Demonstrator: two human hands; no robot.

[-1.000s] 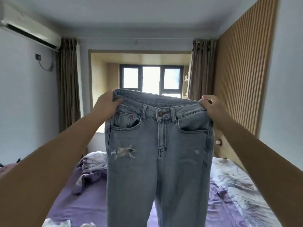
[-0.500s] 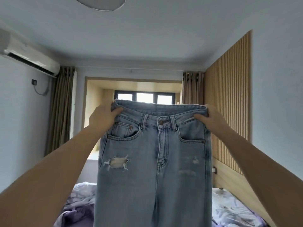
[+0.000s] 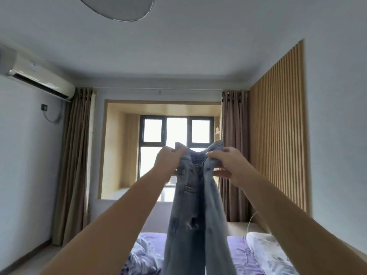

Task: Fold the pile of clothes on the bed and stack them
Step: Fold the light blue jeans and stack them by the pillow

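Both hands, left [image 3: 168, 160] and right [image 3: 228, 163], grip the waistband of the light-blue ripped denim jeans [image 3: 195, 205] held above the purple-sheeted bed [image 3: 236, 253], folded lengthwise only; crumpled clothes [image 3: 143, 259] await, nothing visibly stacked.

I see both bare forearms stretched out and raised in front of me, converging toward the middle. My left hand [image 3: 168, 160] has its fingers [image 3: 178, 150] curled, gripping one side of the waistband of the light blue denim jeans [image 3: 195, 205]. My right hand [image 3: 228, 163] pinches the other side, thumb underneath, the two hands close together.
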